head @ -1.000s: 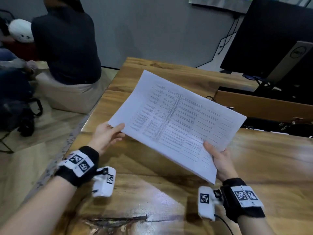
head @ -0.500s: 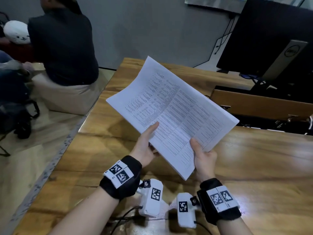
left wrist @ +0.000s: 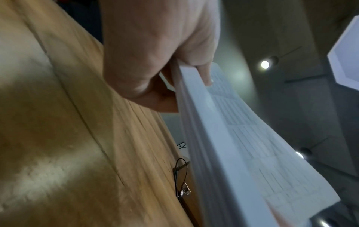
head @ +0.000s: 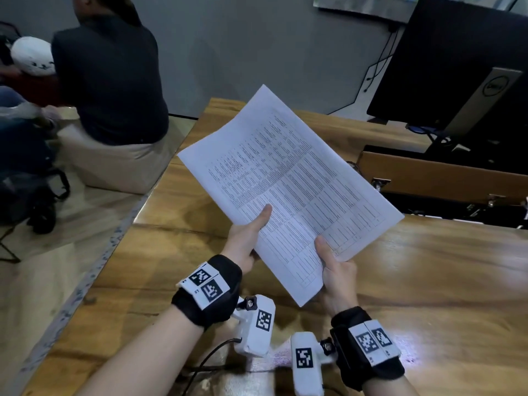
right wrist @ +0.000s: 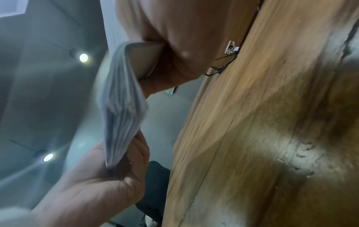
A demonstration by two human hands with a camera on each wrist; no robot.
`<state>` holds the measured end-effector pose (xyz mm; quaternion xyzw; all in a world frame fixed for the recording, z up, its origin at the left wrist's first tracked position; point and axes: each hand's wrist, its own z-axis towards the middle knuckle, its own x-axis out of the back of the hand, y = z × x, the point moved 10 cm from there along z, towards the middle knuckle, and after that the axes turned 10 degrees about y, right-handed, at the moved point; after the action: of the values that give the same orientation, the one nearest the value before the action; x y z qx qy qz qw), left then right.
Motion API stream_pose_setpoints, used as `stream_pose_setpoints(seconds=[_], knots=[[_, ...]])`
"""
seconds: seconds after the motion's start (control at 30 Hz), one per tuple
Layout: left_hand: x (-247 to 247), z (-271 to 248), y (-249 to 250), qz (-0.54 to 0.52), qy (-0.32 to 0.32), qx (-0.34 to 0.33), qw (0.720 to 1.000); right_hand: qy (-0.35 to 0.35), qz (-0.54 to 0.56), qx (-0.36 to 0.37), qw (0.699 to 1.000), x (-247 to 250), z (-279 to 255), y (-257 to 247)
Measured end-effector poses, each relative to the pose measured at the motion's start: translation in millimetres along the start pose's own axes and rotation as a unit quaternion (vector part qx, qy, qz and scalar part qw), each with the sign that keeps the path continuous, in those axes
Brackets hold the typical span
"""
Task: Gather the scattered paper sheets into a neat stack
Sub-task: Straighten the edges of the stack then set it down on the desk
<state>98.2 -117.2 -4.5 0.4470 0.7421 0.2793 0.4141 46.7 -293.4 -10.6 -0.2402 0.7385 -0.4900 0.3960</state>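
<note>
A stack of white printed paper sheets (head: 285, 178) is held tilted in the air above the wooden table (head: 428, 281). My left hand (head: 248, 238) grips its lower left edge, thumb on the top sheet and fingers beneath. My right hand (head: 337, 270) grips the stack near its bottom corner, thumb on top. In the left wrist view the stack's edge (left wrist: 209, 138) shows several sheets pinched by the left hand (left wrist: 155, 61). The right wrist view shows the stack's corner (right wrist: 122, 107) between the right hand (right wrist: 167, 46) above and the left hand (right wrist: 97, 184) below.
A dark monitor (head: 457, 67) on a stand sits at the back right, behind a raised wooden panel (head: 443, 178) and cables. A person in a dark top (head: 111, 78) sits on a pale seat beyond the table's left edge. Bare tabletop lies to the right.
My left hand slid from the stack's far left corner to the lower edge near the right hand. The stack rose, turned steeper and came closer to me.
</note>
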Motion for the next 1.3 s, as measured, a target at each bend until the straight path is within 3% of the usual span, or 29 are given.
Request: stream_pose_setpoints(seconds=[0.53, 0.77, 0.87, 1.0, 1.17, 1.3], knots=[[1.3, 1.2, 11.4, -0.013, -0.045, -0.045, 0.998, -0.006, -0.011, -0.004, 1.0, 2.0, -0.1, 10.0], [14.4, 2.2, 35.4, 0.013, -0.049, -0.13, 0.99, -0.079, -0.064, -0.041, 0.994, -0.2, 10.0, 7.7], [29.1, 6.3, 44.3, 0.047, -0.049, -0.149, 0.987, -0.064, -0.025, -0.08, 0.994, 14.8, 25.9, -6.2], [41.7, 8.8, 52.0, 0.124, -0.08, -0.172, 0.974, -0.106, -0.148, -0.098, 0.978, 25.1, 42.9, -20.1], [42.0, 12.3, 49.0, 0.198, -0.142, -0.151, 0.958, -0.202, -0.35, -0.111, 0.908, 3.8, 24.9, 3.8], [43.9, 21.1, 49.7, 0.195, -0.146, -0.128, 0.961, -0.186, -0.324, -0.09, 0.923, -4.8, 18.0, 15.9]])
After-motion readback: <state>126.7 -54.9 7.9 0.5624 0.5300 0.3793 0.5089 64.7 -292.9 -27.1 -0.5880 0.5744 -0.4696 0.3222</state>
